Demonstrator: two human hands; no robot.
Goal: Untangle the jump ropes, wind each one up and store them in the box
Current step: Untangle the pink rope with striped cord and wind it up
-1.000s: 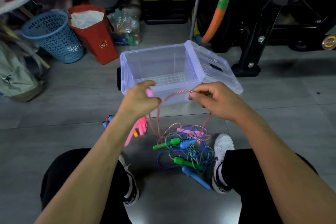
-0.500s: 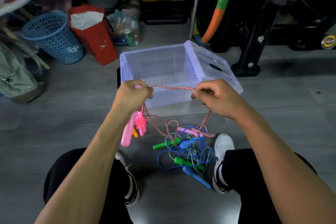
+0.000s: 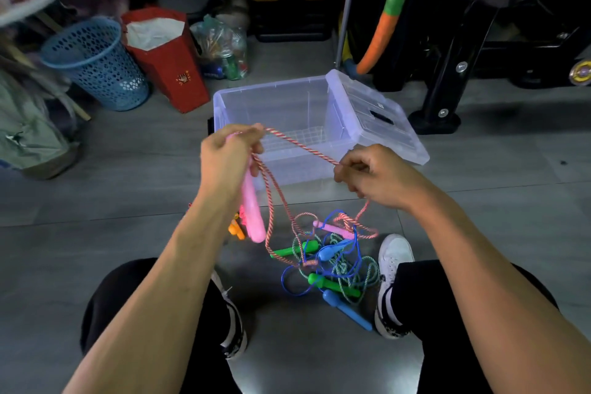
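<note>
Grey floor of a cluttered storeroom, head view: winding of the first rope under way.

We judge the task barely begun: the clear box (image 3: pixel 287 112) holds no rope, and green and blue ropes (image 3: pixel 332 269) lie knotted between our shoes. Our left hand (image 3: pixel 227 160) grips a pink handle (image 3: pixel 252 214) with loops of red-white rope (image 3: pixel 300 147); our right hand (image 3: pixel 374 176) pinches that strand taut near the box's near edge.

I'm sitting on the grey floor (image 3: pixel 96 265) of a cluttered home storage-and-gym corner: a black exercise machine (image 3: pixel 454 51) beside me, a blue basket (image 3: pixel 96 67), a red bag (image 3: pixel 166 57) and crates (image 3: pixel 287 6) stacked behind.
</note>
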